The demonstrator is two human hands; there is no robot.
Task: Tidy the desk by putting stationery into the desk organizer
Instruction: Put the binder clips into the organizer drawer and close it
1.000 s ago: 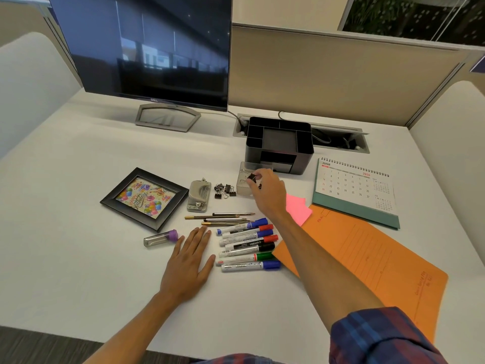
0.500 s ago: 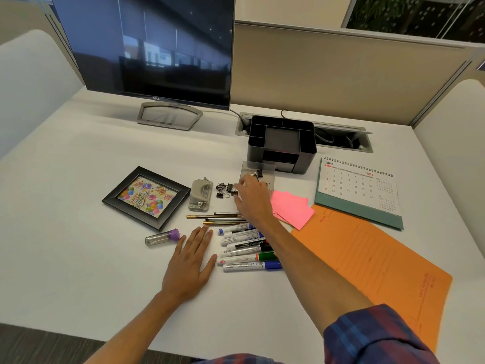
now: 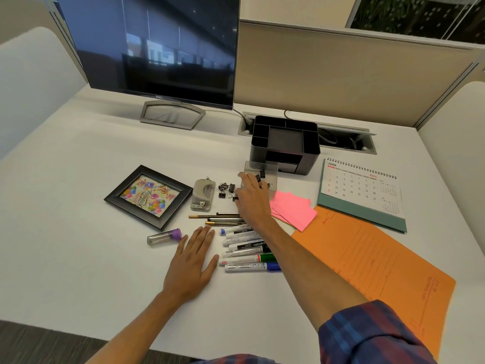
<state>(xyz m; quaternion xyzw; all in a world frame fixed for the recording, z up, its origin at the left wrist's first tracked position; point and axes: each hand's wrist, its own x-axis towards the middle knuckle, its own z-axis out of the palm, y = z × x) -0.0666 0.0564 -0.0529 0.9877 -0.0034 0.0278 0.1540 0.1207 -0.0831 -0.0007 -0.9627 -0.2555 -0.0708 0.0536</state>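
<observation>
Barely begun: the desk organizer (image 3: 284,143) looks empty, markers (image 3: 246,249) lie loose, and the right hand (image 3: 250,199) pinches a binder clip (image 3: 235,198) with fingers spread.

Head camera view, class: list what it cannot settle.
- Right hand: its palm hides whether the fingers grip a small black binder clip.
- Black plastic desk organizer: compartment floors too dark.
- White marker pens: caps partly behind the right forearm.
</observation>
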